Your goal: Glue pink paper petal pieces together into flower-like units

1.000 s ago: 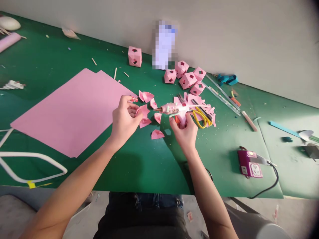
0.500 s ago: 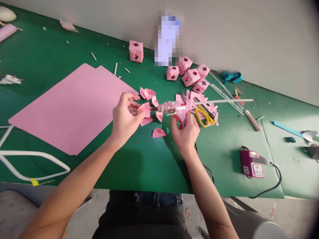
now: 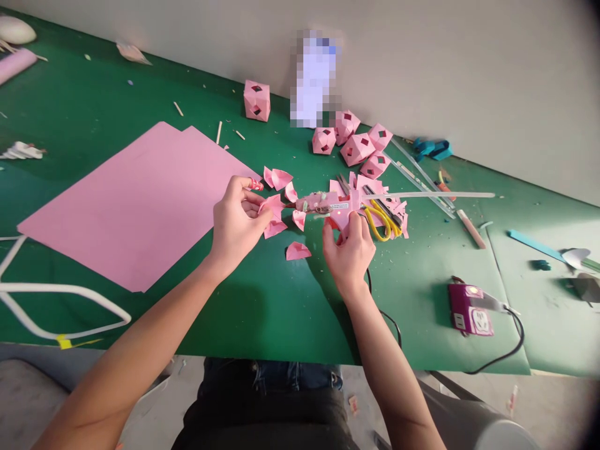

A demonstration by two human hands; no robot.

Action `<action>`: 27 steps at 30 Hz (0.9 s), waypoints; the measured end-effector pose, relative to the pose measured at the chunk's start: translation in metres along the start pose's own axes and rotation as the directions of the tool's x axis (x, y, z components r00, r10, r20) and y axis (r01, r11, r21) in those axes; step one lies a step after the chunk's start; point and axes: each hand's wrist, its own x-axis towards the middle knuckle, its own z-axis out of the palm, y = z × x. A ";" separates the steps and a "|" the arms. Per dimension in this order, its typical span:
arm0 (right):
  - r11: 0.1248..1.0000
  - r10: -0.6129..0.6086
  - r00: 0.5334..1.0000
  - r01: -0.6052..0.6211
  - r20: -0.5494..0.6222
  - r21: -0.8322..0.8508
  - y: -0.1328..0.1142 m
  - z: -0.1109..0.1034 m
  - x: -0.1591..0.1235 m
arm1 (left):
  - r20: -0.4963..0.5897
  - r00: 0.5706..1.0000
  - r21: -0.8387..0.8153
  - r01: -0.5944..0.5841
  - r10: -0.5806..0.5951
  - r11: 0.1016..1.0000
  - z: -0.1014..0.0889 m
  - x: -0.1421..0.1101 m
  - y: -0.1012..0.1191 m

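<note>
Head view is showing the glue gun (image 3: 323, 203) lying more sideways than a second ago, with its glue stick (image 3: 431, 195) now reaching out plainly to the right, where it was looking short and blurred. Its dark nozzle (image 3: 289, 205) is now meeting the right edge of the pink paper piece (image 3: 270, 205), or sitting just beside it; the overlap is hiding which. Since half a second ago, both hands are barely moving, which is suggesting a steady spell of gluing at that edge.

The left hand (image 3: 234, 219) is staying mostly closed, pinching the paper piece between thumb and fingers above the green table (image 3: 234, 319), with the pink sheet (image 3: 135, 206) lying just behind that hand. The right hand (image 3: 349, 250) is wrapping the gun's handle in a closed grip; whether it is squeezing the orange trigger (image 3: 334, 223), one cannot tell. Small paper bits (image 3: 282, 179) are lying close around the held piece, and the scissors (image 3: 379, 226) are resting on paper scraps (image 3: 400, 209) beyond the right hand
</note>
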 end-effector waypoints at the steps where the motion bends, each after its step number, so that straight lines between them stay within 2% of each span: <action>1: 1.000 -0.006 1.000 0.006 -0.014 -0.011 0.001 -0.001 0.000 | -0.002 1.000 -0.001 -0.004 0.004 1.000 0.000 0.000 0.000; 4: 1.000 -0.014 0.999 0.013 -0.047 -0.026 0.004 -0.002 0.002 | -0.002 1.000 -0.003 -0.009 0.009 1.000 -0.001 0.000 -0.001; 8: 0.999 -0.009 0.998 0.011 -0.064 0.033 0.004 -0.002 0.003 | 0.004 1.000 -0.002 -0.006 0.006 1.000 -0.001 0.000 0.000; 19: 0.998 0.026 1.000 -0.027 0.007 0.064 -0.002 0.002 0.000 | 0.021 1.000 -0.009 -0.014 0.014 1.000 -0.001 -0.002 0.003; 27: 0.998 -0.003 0.999 0.005 -0.046 0.060 0.001 0.005 0.000 | 0.030 1.000 0.023 -0.003 0.003 1.000 0.000 -0.002 0.006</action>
